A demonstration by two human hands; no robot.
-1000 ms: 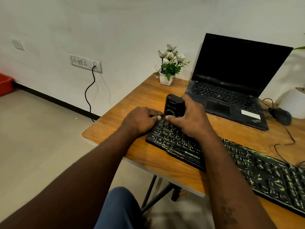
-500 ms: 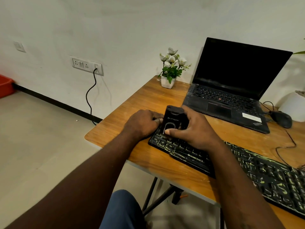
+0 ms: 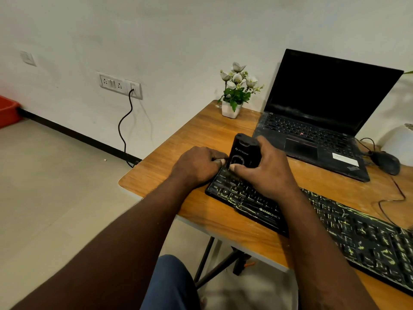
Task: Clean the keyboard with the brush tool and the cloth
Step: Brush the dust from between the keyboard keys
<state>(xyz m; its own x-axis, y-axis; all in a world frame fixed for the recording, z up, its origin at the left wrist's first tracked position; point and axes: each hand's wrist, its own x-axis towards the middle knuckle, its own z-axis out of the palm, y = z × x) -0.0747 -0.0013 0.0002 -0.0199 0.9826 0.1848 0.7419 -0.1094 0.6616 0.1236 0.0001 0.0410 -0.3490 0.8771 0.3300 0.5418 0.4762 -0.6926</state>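
A long black keyboard (image 3: 348,229) smeared with yellow-green marks lies diagonally on the wooden table (image 3: 201,130). My right hand (image 3: 266,173) grips a black brush tool (image 3: 244,151) standing upright on the keyboard's far left end; its bristles are hidden. My left hand (image 3: 196,166) lies curled at the keyboard's left corner, its thumb touching the tool's base. I cannot tell what its fingers hold. No cloth is in view.
An open black laptop (image 3: 317,121) stands behind the keyboard. A small white pot of flowers (image 3: 234,95) sits at the far left corner. A black mouse (image 3: 386,162) with its cable lies right of the laptop. The table's left edge is close to my left hand.
Both hands have stayed at the keyboard's left end while the tool shifts slightly on the keys. The view has drifted a little.
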